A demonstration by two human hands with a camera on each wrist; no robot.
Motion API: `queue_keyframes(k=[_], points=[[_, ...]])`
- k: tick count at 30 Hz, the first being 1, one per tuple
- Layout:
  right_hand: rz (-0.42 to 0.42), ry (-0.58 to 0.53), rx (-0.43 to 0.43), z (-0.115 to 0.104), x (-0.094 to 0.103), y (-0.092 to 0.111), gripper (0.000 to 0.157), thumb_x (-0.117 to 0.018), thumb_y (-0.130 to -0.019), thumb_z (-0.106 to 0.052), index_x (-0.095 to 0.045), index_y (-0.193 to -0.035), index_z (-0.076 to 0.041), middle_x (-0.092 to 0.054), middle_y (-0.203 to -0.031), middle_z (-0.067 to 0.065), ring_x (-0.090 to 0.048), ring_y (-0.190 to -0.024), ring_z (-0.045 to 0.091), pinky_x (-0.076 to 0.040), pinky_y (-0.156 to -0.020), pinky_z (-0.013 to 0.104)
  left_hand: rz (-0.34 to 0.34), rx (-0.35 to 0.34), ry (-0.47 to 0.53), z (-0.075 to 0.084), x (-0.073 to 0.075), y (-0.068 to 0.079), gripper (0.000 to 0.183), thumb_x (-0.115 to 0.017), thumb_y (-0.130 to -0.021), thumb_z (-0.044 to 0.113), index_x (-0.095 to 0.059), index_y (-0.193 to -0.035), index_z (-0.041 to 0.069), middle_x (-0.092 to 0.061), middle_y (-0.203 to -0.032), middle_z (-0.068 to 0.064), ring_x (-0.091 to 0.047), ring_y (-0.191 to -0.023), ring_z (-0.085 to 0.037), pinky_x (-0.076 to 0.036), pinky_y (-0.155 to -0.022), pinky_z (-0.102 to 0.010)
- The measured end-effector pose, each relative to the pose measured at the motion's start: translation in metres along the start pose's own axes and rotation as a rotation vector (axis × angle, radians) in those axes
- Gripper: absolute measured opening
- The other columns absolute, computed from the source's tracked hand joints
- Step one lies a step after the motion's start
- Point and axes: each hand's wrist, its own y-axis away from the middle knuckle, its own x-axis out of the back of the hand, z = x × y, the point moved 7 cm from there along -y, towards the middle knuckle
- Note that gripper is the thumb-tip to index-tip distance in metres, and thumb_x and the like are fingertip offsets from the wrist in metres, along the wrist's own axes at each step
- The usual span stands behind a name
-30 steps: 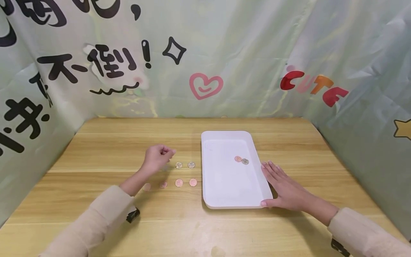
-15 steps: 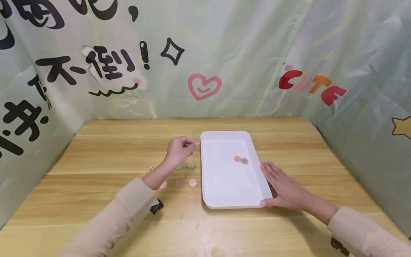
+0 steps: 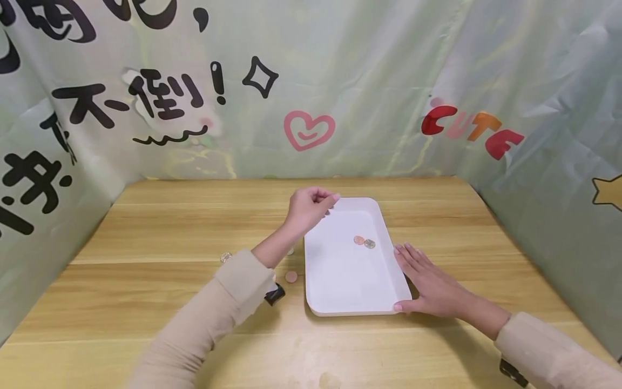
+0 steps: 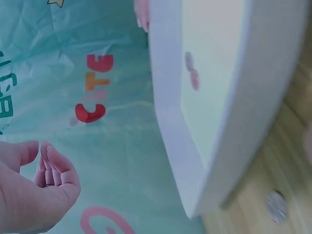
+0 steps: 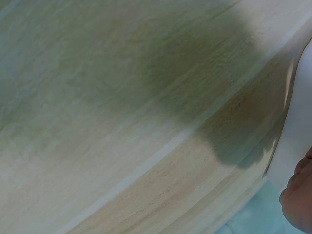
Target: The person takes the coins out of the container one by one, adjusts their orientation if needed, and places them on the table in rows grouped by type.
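My left hand (image 3: pixel 307 209) is raised over the far left corner of a white tray (image 3: pixel 340 286). Its thumb and forefinger pinch what seems to be a coin, nearly hidden by the fingertips in both views. Inside the tray, a pinkish coin (image 3: pixel 358 240) touches a silver coin (image 3: pixel 370 244). My right hand (image 3: pixel 432 286) lies with straight fingers along the tray's right rim, thumb at the near right corner. On the table left of the tray are a silver coin (image 3: pixel 225 257) and a pink coin (image 3: pixel 291 277); my left arm covers others.
The wooden table (image 3: pixel 146 227) is bounded at the back and sides by a printed cloth (image 3: pixel 379 81) with lettering and a heart. A black strap piece (image 3: pixel 275 294) hangs below my left cuff, another (image 3: pixel 513 373) below the right.
My left hand has moved right and away from me, from beside the coin rows to over the tray's far left corner. The right hand and tray stay in place.
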Motion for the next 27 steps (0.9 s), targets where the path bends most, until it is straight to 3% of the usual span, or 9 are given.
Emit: queue_keyframes(k=[4, 8, 12, 17, 22, 25, 27], points=[[-0.008, -0.006, -0.003, 0.000, 0.001, -0.001, 0.104, -0.058, -0.077, -0.065, -0.023, -0.141, 0.010, -0.027, -0.146, 0.031, -0.018, -0.140, 0.039, 0.016, -0.105, 0.008, -0.023, 0.003, 0.043, 0.007, -0.018, -0.009, 0.020, -0.066, -0.086, 0.018, -0.068, -0.091, -0.001, -0.067, -0.078, -0.012, -0.065, -0.076, -0.033, -0.052, -0.061, -0.020], [-0.021, -0.017, -0.016, 0.000, 0.001, -0.001, 0.105, -0.057, -0.077, -0.066, -0.023, -0.142, 0.009, -0.026, -0.147, 0.030, -0.019, -0.139, 0.041, 0.016, -0.104, 0.007, -0.033, 0.016, 0.055, 0.005, -0.038, -0.019, 0.021, -0.067, -0.085, 0.019, -0.070, -0.092, -0.001, -0.068, -0.079, -0.013, -0.064, -0.066, -0.022, -0.049, -0.058, -0.017], [-0.026, -0.022, -0.029, 0.002, 0.000, 0.000, 0.105, -0.058, -0.076, -0.066, -0.023, -0.142, 0.008, -0.026, -0.147, 0.029, -0.019, -0.139, 0.041, 0.017, -0.103, 0.006, -0.026, 0.037, 0.087, -0.005, -0.056, -0.028, 0.021, -0.068, -0.084, 0.018, -0.070, -0.092, -0.001, -0.069, -0.083, -0.016, -0.054, -0.056, -0.005, -0.049, -0.057, -0.016], [-0.019, -0.017, -0.026, 0.002, 0.001, -0.001, 0.105, -0.058, -0.076, -0.066, -0.024, -0.141, 0.009, -0.027, -0.146, 0.030, -0.020, -0.138, 0.041, 0.016, -0.103, 0.006, 0.025, 0.082, 0.103, -0.026, -0.070, -0.039, 0.021, -0.069, -0.084, 0.017, -0.069, -0.091, -0.002, -0.070, -0.085, -0.017, -0.055, -0.056, -0.006, -0.051, -0.058, -0.017], [-0.029, -0.029, -0.029, 0.001, 0.000, -0.001, 0.105, -0.057, -0.076, -0.067, -0.023, -0.142, 0.009, -0.025, -0.147, 0.030, -0.019, -0.139, 0.041, 0.016, -0.103, 0.007, 0.063, 0.141, 0.024, -0.047, -0.082, -0.040, 0.017, -0.071, -0.081, 0.015, -0.069, -0.089, -0.001, -0.069, -0.081, -0.012, -0.055, -0.059, -0.007, -0.044, -0.055, -0.013], [-0.021, -0.026, -0.023, 0.001, 0.001, -0.001, 0.105, -0.057, -0.076, -0.066, -0.024, -0.141, 0.009, -0.026, -0.147, 0.030, -0.020, -0.138, 0.042, 0.016, -0.104, 0.007, 0.048, 0.187, -0.091, -0.058, -0.089, -0.036, 0.015, -0.074, -0.078, 0.013, -0.070, -0.086, 0.001, -0.067, -0.078, -0.009, -0.051, -0.062, -0.006, -0.038, -0.055, -0.012], [-0.015, -0.021, -0.019, 0.001, 0.001, -0.001, 0.105, -0.057, -0.076, -0.066, -0.025, -0.141, 0.009, -0.027, -0.146, 0.030, -0.021, -0.138, 0.042, 0.016, -0.104, 0.007, 0.005, 0.241, -0.155, -0.067, -0.095, -0.033, 0.016, -0.076, -0.076, 0.013, -0.071, -0.086, 0.002, -0.067, -0.080, -0.008, -0.057, -0.064, -0.009, -0.042, -0.057, -0.012]])
